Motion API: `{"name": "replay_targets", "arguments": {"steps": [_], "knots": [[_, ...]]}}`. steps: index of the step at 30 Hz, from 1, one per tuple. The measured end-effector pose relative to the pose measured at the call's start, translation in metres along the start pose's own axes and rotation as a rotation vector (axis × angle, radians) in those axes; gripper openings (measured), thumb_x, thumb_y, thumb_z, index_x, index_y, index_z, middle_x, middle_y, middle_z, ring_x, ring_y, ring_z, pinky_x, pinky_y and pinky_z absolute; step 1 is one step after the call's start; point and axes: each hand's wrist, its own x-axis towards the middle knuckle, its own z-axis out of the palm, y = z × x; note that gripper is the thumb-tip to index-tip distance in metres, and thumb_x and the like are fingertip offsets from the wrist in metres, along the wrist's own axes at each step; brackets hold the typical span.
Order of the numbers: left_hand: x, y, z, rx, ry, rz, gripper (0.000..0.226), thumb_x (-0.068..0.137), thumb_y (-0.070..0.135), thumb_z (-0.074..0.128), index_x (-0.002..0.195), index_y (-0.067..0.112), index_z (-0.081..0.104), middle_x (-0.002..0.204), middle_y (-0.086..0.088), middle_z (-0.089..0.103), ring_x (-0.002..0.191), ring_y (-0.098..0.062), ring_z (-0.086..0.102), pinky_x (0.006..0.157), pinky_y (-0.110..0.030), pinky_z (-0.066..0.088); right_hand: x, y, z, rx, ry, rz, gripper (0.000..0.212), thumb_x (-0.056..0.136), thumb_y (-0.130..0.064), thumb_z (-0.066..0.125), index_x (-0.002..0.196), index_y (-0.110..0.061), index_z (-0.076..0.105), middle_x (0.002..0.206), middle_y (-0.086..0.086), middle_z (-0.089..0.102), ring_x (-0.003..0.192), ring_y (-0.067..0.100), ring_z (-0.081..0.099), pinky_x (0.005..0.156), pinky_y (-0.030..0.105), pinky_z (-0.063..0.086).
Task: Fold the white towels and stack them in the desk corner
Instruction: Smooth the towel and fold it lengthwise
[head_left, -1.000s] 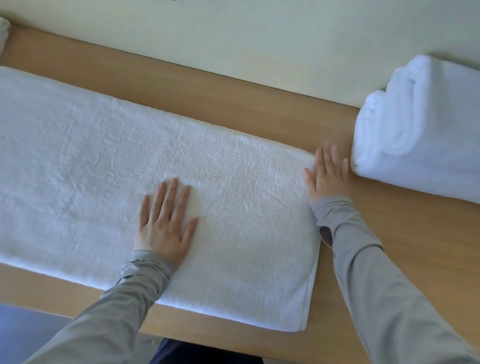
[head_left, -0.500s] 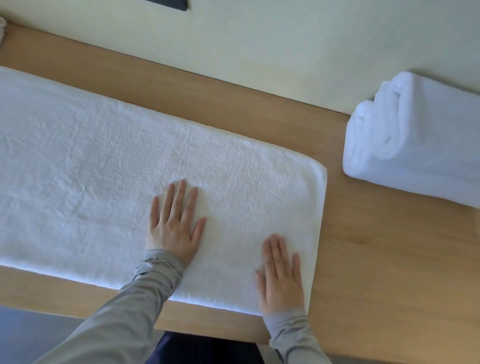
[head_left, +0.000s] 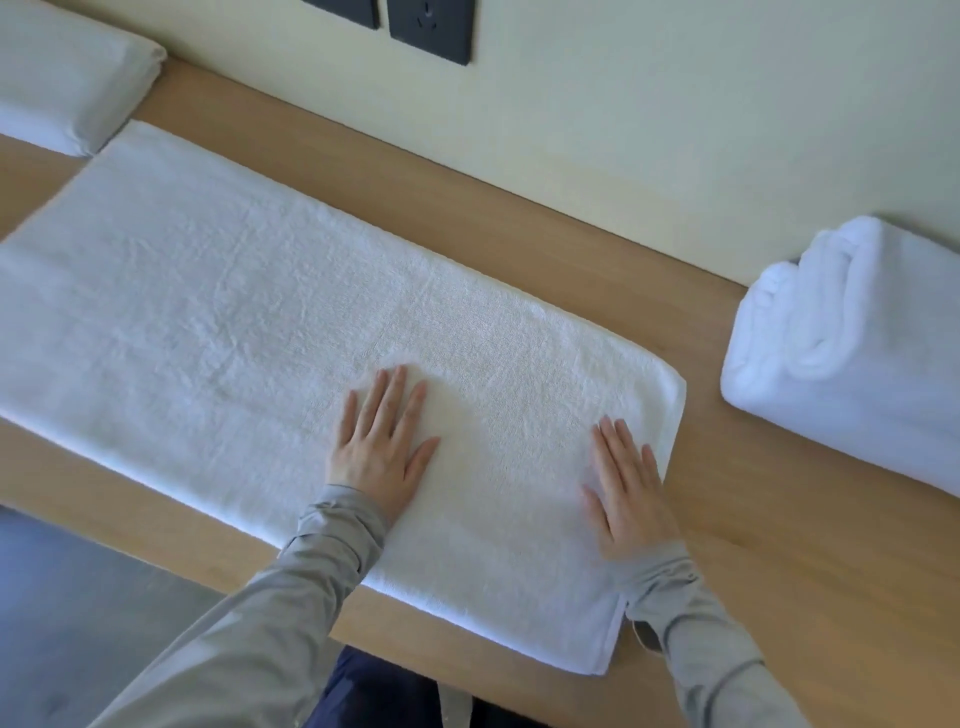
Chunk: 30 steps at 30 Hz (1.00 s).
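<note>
Towel, white terry, lying long and flat on the wooden desk, slanting from upper left down to lower right. Its left end runs out past the picture's edge, so the full length can't be seen. The right short edge is in view, rounded and doubled over like a fold.

Left hand is palm down on the cloth, right of the towel's middle, fingers straight and slightly fanned. It presses and grips nothing. Right hand lies flat too, fingers straight and close together, just inside that right edge, the little finger nearly at the hem. No pinch and no curl there either. Grey sleeves cover both wrists, and the right cuff hides a bit of the towel's near edge.

Over on the right, apart from the flat towel, a bundle of folded towels sits by the wall, rolled layers showing at its left end. The frame cuts off its right side, and how many towels are in it can't be counted.

Top left there's another white folded piece, cropped by two edges. Its corner meets the flat towel's far corner, though whether they touch is unclear. Two dark wall plates are clipped by the top edge. Grey floor shows below the desk's front edge.
</note>
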Motion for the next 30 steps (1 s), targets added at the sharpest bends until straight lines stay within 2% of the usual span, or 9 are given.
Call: {"name": "replay_targets", "arguments": {"steps": [3, 8, 13, 18, 19, 21, 26, 28, 30], "knots": [[-0.022, 0.024, 0.001, -0.034, 0.031, -0.115, 0.067, 0.095, 0.05, 0.012, 0.142, 0.009, 0.038, 0.15, -0.014, 0.031, 0.139, -0.033, 0.027, 0.113, -0.049, 0.019, 0.047, 0.025, -0.005, -0.071, -0.039, -0.126, 0.056, 0.098, -0.033, 0.024, 0.144, -0.012, 0.0, 0.154, 0.001, -0.001, 0.145, 0.019, 0.0, 0.117, 0.037, -0.001], [-0.075, 0.09, 0.018, -0.229, 0.105, -0.473, 0.067, 0.092, 0.052, 0.012, 0.148, 0.017, 0.021, 0.157, -0.004, 0.011, 0.145, -0.021, 0.004, 0.117, -0.039, 0.001, 0.103, 0.072, -0.007, -0.146, -0.093, -0.151, 0.058, 0.1, -0.028, 0.027, 0.149, -0.012, 0.001, 0.158, 0.002, -0.002, 0.143, 0.011, -0.01, 0.117, 0.033, -0.006], [-0.109, 0.161, 0.021, -0.574, 0.379, -1.053, 0.066, 0.091, 0.025, 0.058, 0.147, 0.011, 0.027, 0.156, -0.01, 0.016, 0.142, -0.032, 0.018, 0.112, -0.047, 0.018, 0.126, 0.103, -0.026, -0.012, -0.097, -0.02, 0.056, 0.098, -0.026, 0.039, 0.146, -0.005, 0.021, 0.155, 0.013, 0.021, 0.143, 0.027, 0.019, 0.114, 0.04, 0.019], [-0.118, 0.201, 0.019, -0.947, 0.439, -1.418, 0.066, 0.086, 0.02, 0.063, 0.143, 0.012, 0.031, 0.13, -0.016, 0.047, 0.12, -0.032, 0.041, 0.102, -0.048, 0.035, 0.133, 0.111, -0.047, 0.105, -0.112, 0.0, 0.054, 0.09, -0.026, 0.057, 0.138, -0.006, 0.039, 0.138, 0.013, 0.044, 0.126, 0.029, 0.041, 0.102, 0.036, 0.034], [-0.117, 0.207, 0.017, -1.033, 0.47, -1.461, 0.059, 0.085, 0.021, 0.064, 0.137, 0.01, 0.038, 0.112, -0.013, 0.055, 0.104, -0.029, 0.051, 0.093, -0.045, 0.04, 0.134, 0.112, -0.049, 0.143, -0.109, 0.01, 0.053, 0.089, -0.025, 0.06, 0.135, -0.005, 0.043, 0.135, 0.014, 0.047, 0.123, 0.029, 0.044, 0.103, 0.036, 0.035], [-0.115, 0.218, 0.014, -1.18, 0.511, -1.525, 0.029, 0.082, 0.025, 0.064, 0.105, 0.012, 0.051, 0.076, -0.006, 0.053, 0.07, -0.025, 0.052, 0.073, -0.037, 0.041, 0.138, 0.112, -0.053, 0.238, -0.146, 0.063, 0.051, 0.086, -0.025, 0.064, 0.13, -0.004, 0.047, 0.129, 0.014, 0.052, 0.118, 0.029, 0.049, 0.103, 0.036, 0.038], [-0.111, 0.233, 0.014, -1.415, 0.412, -1.652, 0.029, 0.081, 0.028, 0.071, 0.077, 0.007, 0.05, 0.069, -0.007, 0.055, 0.064, -0.024, 0.052, 0.064, -0.032, 0.04, 0.155, 0.113, -0.063, 0.297, -0.393, 0.225, 0.058, 0.083, -0.034, 0.067, 0.129, -0.006, 0.046, 0.128, 0.013, 0.054, 0.111, 0.029, 0.054, 0.088, 0.031, 0.04], [-0.113, 0.237, 0.015, -1.437, 0.368, -1.663, 0.036, 0.08, 0.028, 0.072, 0.065, 0.005, 0.049, 0.066, -0.009, 0.051, 0.063, -0.026, 0.049, 0.065, -0.036, 0.043, 0.16, 0.115, -0.068, 0.266, -0.468, 0.251, 0.067, 0.084, -0.037, 0.066, 0.136, -0.005, 0.039, 0.135, 0.013, 0.048, 0.119, 0.03, 0.05, 0.09, 0.031, 0.038], [-0.116, 0.241, 0.012, -1.46, 0.373, -1.646, 0.035, 0.08, 0.029, 0.072, 0.068, 0.003, 0.051, 0.07, -0.013, 0.054, 0.068, -0.028, 0.053, 0.071, -0.043, 0.049, 0.162, 0.117, -0.07, 0.282, -0.476, 0.253, 0.069, 0.084, -0.039, 0.065, 0.137, -0.003, 0.037, 0.134, 0.014, 0.049, 0.118, 0.031, 0.05, 0.089, 0.031, 0.037]]}}
